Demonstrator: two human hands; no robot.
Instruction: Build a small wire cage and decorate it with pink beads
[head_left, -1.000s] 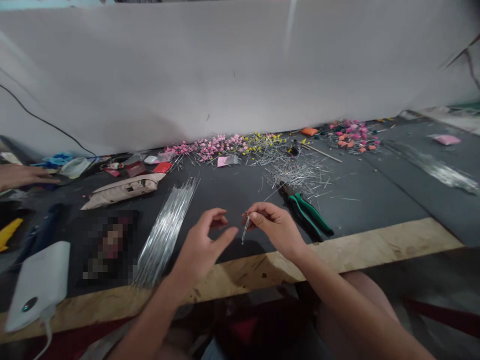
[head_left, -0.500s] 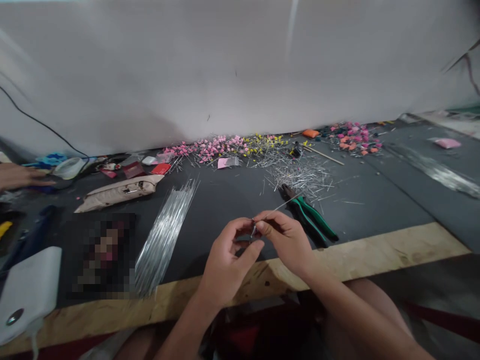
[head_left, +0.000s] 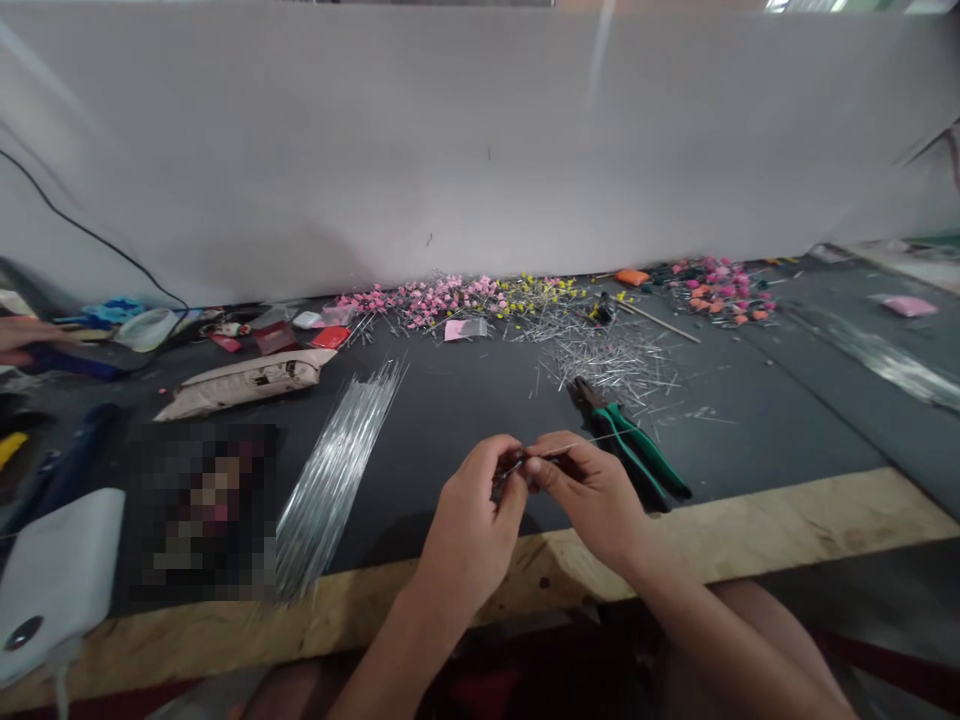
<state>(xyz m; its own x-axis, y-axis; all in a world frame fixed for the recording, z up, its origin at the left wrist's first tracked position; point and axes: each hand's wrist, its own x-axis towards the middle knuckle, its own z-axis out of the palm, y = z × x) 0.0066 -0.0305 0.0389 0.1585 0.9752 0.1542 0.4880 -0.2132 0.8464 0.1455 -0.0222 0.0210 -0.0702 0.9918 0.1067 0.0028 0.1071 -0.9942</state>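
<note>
Just above the table's wooden front edge, my left hand (head_left: 476,515) and my right hand (head_left: 592,495) meet at the fingertips. A thin wire (head_left: 604,437) sticks out to the right from my right hand's pinch. My left thumb and forefinger close on something small and dark, mostly hidden by the fingers. Right behind my right hand lie green-handled pliers (head_left: 637,445), with their jaws toward the back. A bundle of straight silvery wires (head_left: 337,475) rests to the left of my hands.
Pink flower stems (head_left: 442,298), yellow ones (head_left: 540,293) and loose wires (head_left: 607,355) lie along the back. A beige packet (head_left: 247,382) and a white device (head_left: 64,570) are on the left. Another person's hand (head_left: 30,335) shows at the far left.
My fingertips have come closer together, and the wire now points lower, more level to the right. The view has shifted slightly. At the far left, the other person's hand has moved partly out of view.
</note>
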